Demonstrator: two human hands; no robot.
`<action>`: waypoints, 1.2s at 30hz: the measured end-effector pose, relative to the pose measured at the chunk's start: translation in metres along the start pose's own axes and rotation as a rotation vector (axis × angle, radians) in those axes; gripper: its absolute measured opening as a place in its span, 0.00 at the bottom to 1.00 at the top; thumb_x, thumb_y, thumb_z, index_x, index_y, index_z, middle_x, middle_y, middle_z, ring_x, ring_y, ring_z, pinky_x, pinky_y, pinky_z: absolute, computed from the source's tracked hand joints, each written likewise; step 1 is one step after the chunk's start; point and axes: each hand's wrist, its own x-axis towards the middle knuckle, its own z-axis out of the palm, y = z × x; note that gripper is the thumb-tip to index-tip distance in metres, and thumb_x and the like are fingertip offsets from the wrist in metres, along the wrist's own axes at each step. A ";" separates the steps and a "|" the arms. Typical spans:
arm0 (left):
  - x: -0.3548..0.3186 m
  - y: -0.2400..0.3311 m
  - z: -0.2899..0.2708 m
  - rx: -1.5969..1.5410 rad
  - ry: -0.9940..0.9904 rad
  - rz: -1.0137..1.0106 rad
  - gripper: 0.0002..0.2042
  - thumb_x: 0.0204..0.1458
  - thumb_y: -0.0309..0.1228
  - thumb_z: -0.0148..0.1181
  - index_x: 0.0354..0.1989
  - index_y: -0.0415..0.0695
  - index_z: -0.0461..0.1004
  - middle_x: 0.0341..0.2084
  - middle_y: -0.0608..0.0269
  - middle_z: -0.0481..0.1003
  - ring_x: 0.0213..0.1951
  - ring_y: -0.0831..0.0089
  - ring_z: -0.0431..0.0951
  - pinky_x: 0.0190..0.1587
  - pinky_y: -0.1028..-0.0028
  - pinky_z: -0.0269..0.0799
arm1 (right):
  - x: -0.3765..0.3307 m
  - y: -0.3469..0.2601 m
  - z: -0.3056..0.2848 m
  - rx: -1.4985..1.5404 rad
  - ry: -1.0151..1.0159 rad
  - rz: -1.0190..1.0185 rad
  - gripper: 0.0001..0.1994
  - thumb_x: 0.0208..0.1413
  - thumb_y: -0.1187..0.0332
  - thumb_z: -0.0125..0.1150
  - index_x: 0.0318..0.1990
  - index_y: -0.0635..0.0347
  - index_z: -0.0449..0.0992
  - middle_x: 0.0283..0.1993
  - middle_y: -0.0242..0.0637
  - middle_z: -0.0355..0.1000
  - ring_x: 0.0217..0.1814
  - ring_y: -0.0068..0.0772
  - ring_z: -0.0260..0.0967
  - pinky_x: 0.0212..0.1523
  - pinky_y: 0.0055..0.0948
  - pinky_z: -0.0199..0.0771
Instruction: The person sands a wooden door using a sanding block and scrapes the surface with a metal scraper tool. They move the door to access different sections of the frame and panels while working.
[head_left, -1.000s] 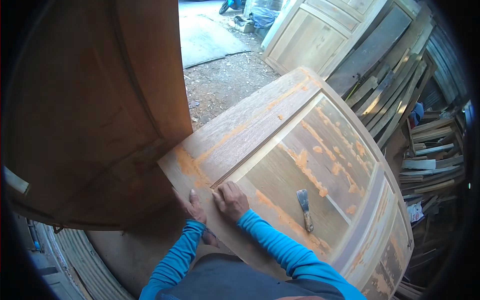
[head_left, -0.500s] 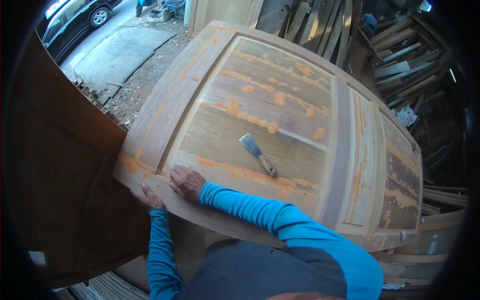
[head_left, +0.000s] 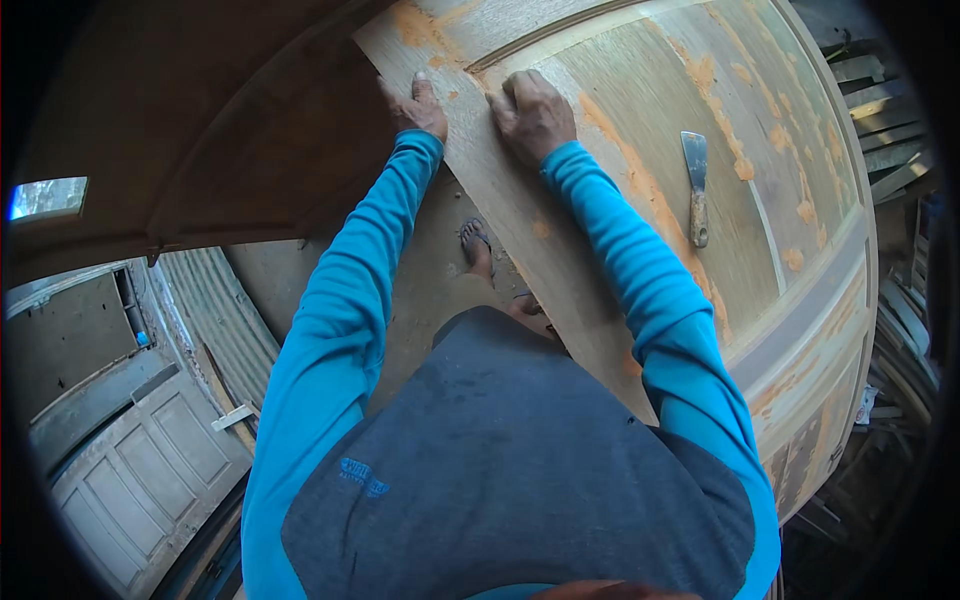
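Observation:
A large wooden panelled door point(head_left: 640, 110) lies flat, its panels streaked with orange filler. At its near left corner my left hand point(head_left: 415, 107) takes hold of the edge, thumb by the top face and fingers along the outer side. My right hand point(head_left: 535, 115) rests on the frame beside the panel, knuckles up and fingers curled in. Whatever may be under those fingers is hidden. A putty knife point(head_left: 697, 188) with a worn handle lies on the panel to the right of my right forearm, touched by neither hand.
A big dark brown curved panel point(head_left: 230, 120) rises close on the left. Below it stand a pale panelled door point(head_left: 150, 470) and a corrugated sheet point(head_left: 222, 315). Stacked timber point(head_left: 885, 125) lines the far right. My foot point(head_left: 477, 248) shows on the floor beneath the door's edge.
My view has swung left and down, so the door and putty knife appear turned and farther right. Both hands stay around the same door corner, with the right hand's fingers now more curled.

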 end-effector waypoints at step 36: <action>0.046 -0.060 0.013 0.375 0.139 -0.047 0.44 0.63 0.59 0.53 0.76 0.36 0.52 0.76 0.38 0.53 0.77 0.46 0.52 0.79 0.59 0.44 | -0.119 0.011 -0.076 0.069 -0.107 -0.083 0.10 0.61 0.64 0.65 0.40 0.60 0.74 0.38 0.48 0.71 0.39 0.56 0.73 0.39 0.48 0.75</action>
